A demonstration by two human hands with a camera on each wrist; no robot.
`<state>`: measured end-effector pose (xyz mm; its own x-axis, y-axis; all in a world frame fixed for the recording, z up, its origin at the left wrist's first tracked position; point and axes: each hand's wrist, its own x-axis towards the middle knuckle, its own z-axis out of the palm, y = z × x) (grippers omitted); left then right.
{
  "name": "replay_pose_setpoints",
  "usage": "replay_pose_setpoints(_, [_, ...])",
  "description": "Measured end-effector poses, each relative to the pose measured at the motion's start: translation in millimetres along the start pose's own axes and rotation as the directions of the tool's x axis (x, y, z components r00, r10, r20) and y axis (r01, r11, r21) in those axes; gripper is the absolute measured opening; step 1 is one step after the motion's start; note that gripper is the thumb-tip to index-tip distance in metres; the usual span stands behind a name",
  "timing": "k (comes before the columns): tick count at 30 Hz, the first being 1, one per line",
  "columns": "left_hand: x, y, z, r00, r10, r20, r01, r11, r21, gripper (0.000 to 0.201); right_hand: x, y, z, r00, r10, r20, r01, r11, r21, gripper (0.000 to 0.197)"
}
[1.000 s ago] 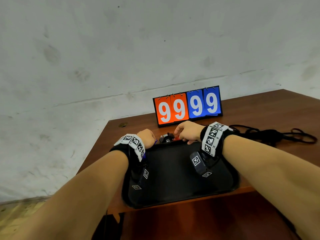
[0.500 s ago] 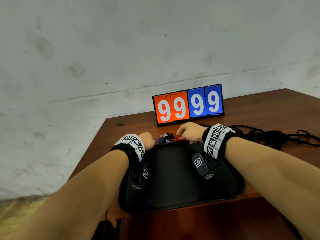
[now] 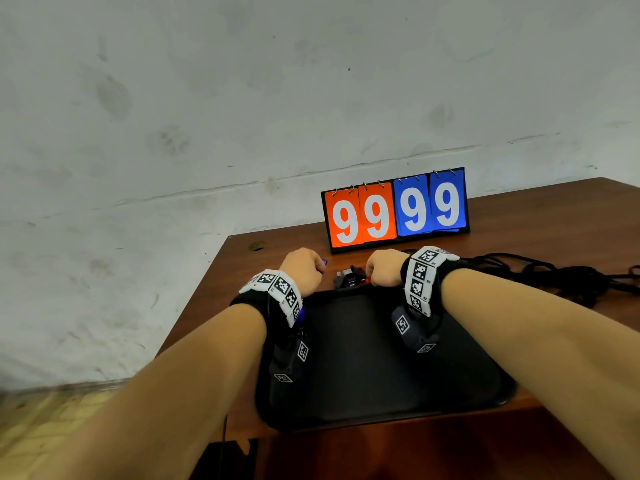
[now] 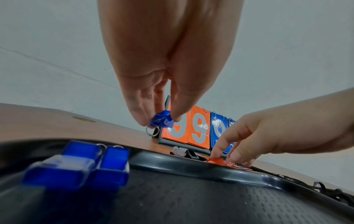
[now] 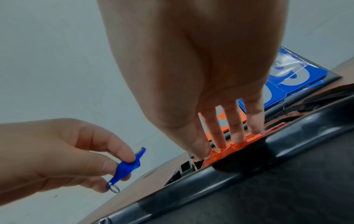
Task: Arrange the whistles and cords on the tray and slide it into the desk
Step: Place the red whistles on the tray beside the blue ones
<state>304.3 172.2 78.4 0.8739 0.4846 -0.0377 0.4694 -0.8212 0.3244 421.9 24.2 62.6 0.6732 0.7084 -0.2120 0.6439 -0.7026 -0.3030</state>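
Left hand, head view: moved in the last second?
Yes, slightly. The left hand, pinching a blue whistle, has risen: its knuckles, earlier below the base of the scoreboard, now reach it.

Scoreboard point(image 3: 396, 210) behind tray point(image 3: 363, 393); cords point(image 3: 571, 275) right of it.

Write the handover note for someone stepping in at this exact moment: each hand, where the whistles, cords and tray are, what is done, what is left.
Left hand: pinches a blue whistle above the desk, beyond the tray's far rim.
Right hand: fingertips on an orange whistle at the far rim; grip not clear.
Tray: black, at the desk's near edge, not yet slid in.
Done: two blue whistles lie side by side on the tray.
Left: place the held blue whistle and the orange one, the dark whistles behind the tray, the black cords heaped on the desk to the right; then slide the tray in.
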Motion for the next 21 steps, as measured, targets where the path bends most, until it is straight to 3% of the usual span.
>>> replay_pose_setpoints(11, [-9, -4, 1, 0.997, 0.069, -0.021, -0.071, 0.987, -0.141, 0.012, 12, -4, 1, 1.0, -0.01, 0.028, 0.013, 0.997, -0.08, 0.029])
replay_pose_setpoints(16, [-8, -7, 1, 0.997, 0.056, -0.061, -0.068, 0.972, -0.224, 0.021, 11, -5, 2, 0.998, -0.029, 0.055, 0.033, 0.996, -0.086, 0.037])
replay_pose_setpoints(21, [-10, -8, 1, 1.0, 0.01, -0.013, -0.014, 0.924, -0.383, 0.028, 12, -3, 2, 0.998, -0.051, 0.025, 0.053, 0.995, -0.087, 0.037])
